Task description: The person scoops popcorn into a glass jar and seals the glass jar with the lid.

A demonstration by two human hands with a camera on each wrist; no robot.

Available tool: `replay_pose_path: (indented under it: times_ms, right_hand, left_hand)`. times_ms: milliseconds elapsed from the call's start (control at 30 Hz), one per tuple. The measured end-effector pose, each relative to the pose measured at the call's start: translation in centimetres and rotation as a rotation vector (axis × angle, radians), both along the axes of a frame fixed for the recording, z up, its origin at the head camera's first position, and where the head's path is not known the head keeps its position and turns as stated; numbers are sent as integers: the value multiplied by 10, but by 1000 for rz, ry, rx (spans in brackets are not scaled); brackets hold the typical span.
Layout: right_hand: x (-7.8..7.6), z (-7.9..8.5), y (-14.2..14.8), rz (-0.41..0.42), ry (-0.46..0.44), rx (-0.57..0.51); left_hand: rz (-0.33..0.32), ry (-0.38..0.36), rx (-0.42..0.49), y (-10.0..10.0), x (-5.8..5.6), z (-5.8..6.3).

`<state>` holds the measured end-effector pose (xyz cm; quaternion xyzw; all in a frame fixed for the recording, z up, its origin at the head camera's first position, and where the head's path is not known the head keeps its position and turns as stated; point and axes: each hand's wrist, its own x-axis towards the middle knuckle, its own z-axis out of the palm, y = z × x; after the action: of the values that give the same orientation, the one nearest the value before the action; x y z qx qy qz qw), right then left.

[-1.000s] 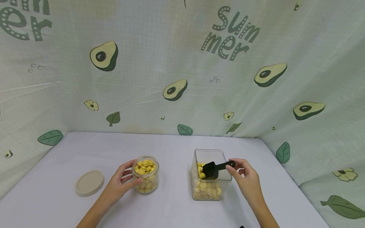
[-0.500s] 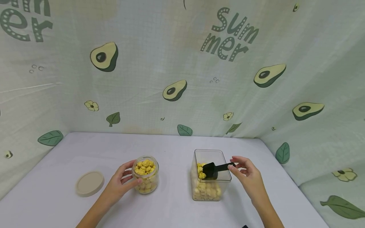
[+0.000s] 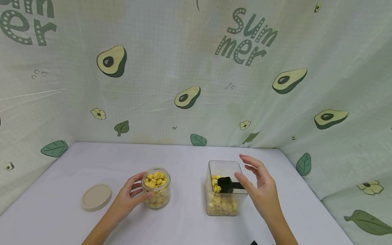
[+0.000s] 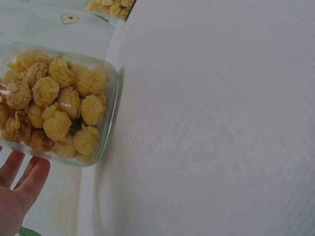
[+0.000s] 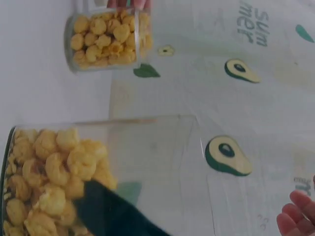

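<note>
My left hand point(image 3: 132, 194) holds a round glass jar point(image 3: 161, 199) by its side; yellow popcorn point(image 3: 155, 179) fills it to near the rim. To the right stands a clear square container point(image 3: 207, 200), part full of the same popcorn point(image 5: 49, 187). Inside it a black scoop point(image 3: 225, 184) leans on the popcorn with its handle toward the right wall. By that container's right rim my right hand point(image 3: 260, 180) hovers with fingers spread and nothing in them. It hides the handle's end in the head view.
A round pale lid point(image 3: 96, 197) lies on the white table point(image 3: 186, 228) left of the jar. A small dark object point(image 3: 254, 243) shows at the bottom edge. Behind the table hangs a printed cloth point(image 3: 147, 68).
My right hand has let go of the scoop's handle, spread its fingers and risen slightly. The scoop has sunk lower in the container. My left hand and the jar stay put.
</note>
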<state>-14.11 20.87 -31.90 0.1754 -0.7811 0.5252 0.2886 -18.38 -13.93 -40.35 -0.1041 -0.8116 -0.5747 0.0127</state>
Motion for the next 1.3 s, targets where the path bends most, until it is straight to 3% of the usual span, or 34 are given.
replay_pose_path:
  times_ms: [167,300,400,567,667,1000,1300]
  right_hand:
    - [3,1,-31,238,76,-10]
    - [2,-5,-56,325,37,8]
    - [1,-12,-75,344,-40,30]
    - [-3,-24,-101,364,-329,63]
    - [-9,-34,-111,362,-452,92]
    - [-33,-71,-130,361,-569,55]
    - [-52,-82,-143,369,-635,-5]
  left_hand:
    - [6,-1,-5,1,-1,-1]
    - [10,4,-12,1,-1,-2]
    - [15,0,-16,1,-1,-2]
    - [23,-2,-23,1,-1,-2]
    - [23,0,-28,1,0,-2]
    - [16,23,-32,3,0,-2]
    - [29,17,-47,1,1,-3]
